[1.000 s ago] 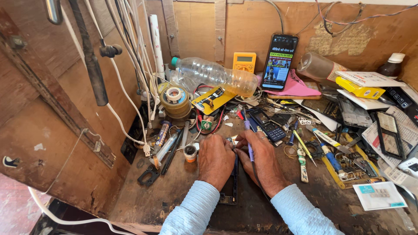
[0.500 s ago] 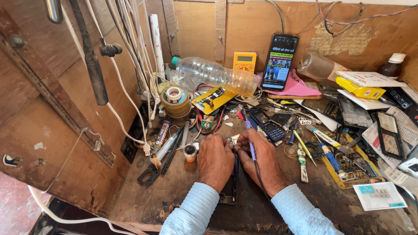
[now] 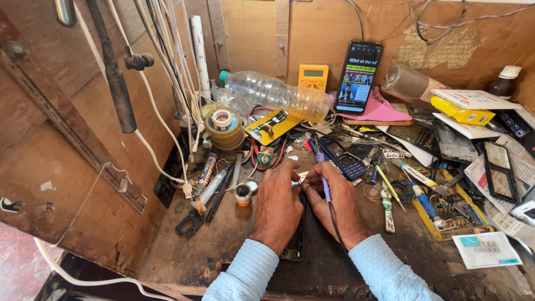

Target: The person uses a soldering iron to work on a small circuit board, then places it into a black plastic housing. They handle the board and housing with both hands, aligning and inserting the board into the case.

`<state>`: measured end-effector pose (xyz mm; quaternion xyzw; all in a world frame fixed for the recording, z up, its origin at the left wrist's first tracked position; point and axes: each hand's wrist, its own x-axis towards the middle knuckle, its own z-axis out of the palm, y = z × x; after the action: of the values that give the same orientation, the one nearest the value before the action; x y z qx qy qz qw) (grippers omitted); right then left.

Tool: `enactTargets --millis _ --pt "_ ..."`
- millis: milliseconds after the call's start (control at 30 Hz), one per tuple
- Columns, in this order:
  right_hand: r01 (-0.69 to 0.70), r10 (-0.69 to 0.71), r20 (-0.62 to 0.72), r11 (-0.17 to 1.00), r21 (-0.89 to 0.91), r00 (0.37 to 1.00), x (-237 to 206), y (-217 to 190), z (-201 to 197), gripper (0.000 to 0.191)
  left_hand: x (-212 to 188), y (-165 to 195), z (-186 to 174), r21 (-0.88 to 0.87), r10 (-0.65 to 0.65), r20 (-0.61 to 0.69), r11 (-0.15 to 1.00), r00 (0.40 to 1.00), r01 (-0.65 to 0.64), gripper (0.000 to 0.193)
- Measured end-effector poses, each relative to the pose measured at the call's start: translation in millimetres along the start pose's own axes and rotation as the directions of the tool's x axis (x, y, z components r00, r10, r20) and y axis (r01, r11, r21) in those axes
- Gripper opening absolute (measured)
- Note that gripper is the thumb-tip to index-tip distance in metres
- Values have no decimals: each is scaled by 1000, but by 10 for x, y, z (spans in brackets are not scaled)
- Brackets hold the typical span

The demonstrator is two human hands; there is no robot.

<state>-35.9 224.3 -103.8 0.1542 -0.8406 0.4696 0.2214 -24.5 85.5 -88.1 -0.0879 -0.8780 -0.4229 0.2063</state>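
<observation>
Two hands meet over one dark phone (image 3: 298, 245) lying flat on the near middle of my bench, most of it hidden under my palms. My left hand (image 3: 277, 203) presses down on its left edge with the fingers curled close together, which I judge keeps it from sliding. My right hand (image 3: 334, 200) pinches a thin purple-handled iron (image 3: 325, 187) like a pen, tip aimed at the phone's far end, its black cord (image 3: 336, 231) trailing back over my wrist so it stays off the work.

A small round pot (image 3: 242, 194) sits just left of my left hand, within easy reach. A keypad phone (image 3: 341, 158) lies just beyond my right hand. Farther back, a lit smartphone (image 3: 358, 78) leans upright against the wall where I can see it, with a yellow meter (image 3: 313, 77) and a plastic bottle (image 3: 276, 95) lying on its side to its left.
</observation>
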Motion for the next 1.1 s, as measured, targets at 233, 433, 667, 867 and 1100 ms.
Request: enactTargets --millis 233,433,667,867,1100 --pt "11 -11 -2 999 -38 1000 10 6 -5 25 42 -26 1 24 -3 42 1000 999 2 41" --pt "17 -17 -6 999 -37 1000 14 23 10 25 51 -78 1 -1 19 57 1000 998 -19 39" --pt "37 -37 -3 997 -64 999 26 42 22 26 62 -131 31 -37 81 50 996 995 -80 33" --pt "6 -6 7 998 -64 1000 30 29 23 26 46 -119 42 -75 50 51 996 997 -46 35" --pt "-20 22 21 998 -67 1000 30 23 31 25 77 -120 45 -70 25 74 997 997 -20 40"
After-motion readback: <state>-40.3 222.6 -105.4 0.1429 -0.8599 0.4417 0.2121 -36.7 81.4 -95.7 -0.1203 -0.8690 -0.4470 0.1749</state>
